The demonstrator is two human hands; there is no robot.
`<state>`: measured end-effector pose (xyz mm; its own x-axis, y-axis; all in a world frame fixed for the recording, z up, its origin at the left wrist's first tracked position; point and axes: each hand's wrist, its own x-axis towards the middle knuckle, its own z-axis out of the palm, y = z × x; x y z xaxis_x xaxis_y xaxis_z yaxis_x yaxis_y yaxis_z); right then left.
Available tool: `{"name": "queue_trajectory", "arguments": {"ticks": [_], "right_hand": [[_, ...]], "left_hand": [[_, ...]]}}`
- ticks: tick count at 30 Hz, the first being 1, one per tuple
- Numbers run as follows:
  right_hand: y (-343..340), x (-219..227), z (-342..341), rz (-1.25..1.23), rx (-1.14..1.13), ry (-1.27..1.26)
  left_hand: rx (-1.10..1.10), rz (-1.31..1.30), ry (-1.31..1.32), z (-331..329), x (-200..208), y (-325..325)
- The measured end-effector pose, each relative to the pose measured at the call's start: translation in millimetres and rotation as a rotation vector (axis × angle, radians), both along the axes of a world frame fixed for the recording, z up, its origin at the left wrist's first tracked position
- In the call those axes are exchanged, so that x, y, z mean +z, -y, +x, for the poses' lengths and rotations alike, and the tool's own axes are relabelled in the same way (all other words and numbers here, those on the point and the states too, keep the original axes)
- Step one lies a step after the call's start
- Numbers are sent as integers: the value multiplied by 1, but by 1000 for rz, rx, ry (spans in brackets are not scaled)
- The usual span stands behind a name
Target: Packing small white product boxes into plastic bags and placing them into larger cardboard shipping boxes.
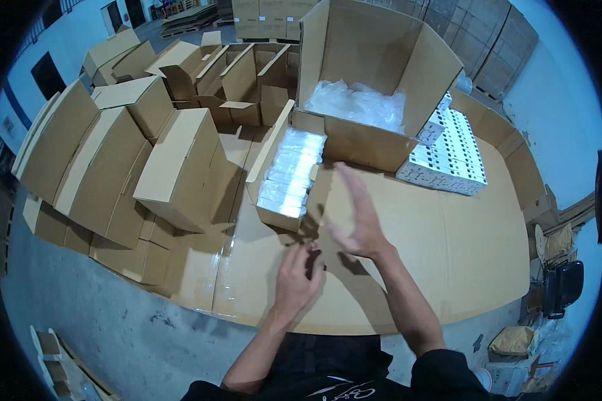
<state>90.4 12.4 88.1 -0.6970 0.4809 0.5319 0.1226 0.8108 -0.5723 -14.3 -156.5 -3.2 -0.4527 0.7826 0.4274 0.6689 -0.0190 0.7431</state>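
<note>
A narrow open cardboard box stands at the middle of the table, filled with a row of small packets in clear shiny wrap. Just in front of its near end is my left hand, fingers loosely bent and thumb apart, with nothing visible in it. To the right of the box my right hand is raised over the tabletop, fingers stretched out and slightly blurred, holding nothing.
A large open carton with crumpled clear plastic bags stands behind the narrow box. Right of it are stacked white patterned small boxes. Several brown cardboard boxes crowd the left side of the cardboard-covered table.
</note>
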Motion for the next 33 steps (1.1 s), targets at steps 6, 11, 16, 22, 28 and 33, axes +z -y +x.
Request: {"name": "queue_trajectory", "arguments": {"ticks": [6, 11, 16, 22, 28, 33], "right_hand": [[44, -15, 106, -217, -363, 50], [93, -51, 158, -373, -437, 2], [123, -47, 171, -490, -492, -107], [127, -57, 168, -494, -502, -142], [124, -50, 156, -522, -483, -204], [117, -45, 159, -571, -478, -364]], "left_hand": [[336, 127, 287, -16, 22, -18], [460, 180, 264, -26, 23, -71], [298, 326, 510, -35, 31, -70], [98, 375, 571, -44, 20, -37], [-169, 78, 672, -65, 1, 12], [-272, -358, 858, -60, 17, 17]]}}
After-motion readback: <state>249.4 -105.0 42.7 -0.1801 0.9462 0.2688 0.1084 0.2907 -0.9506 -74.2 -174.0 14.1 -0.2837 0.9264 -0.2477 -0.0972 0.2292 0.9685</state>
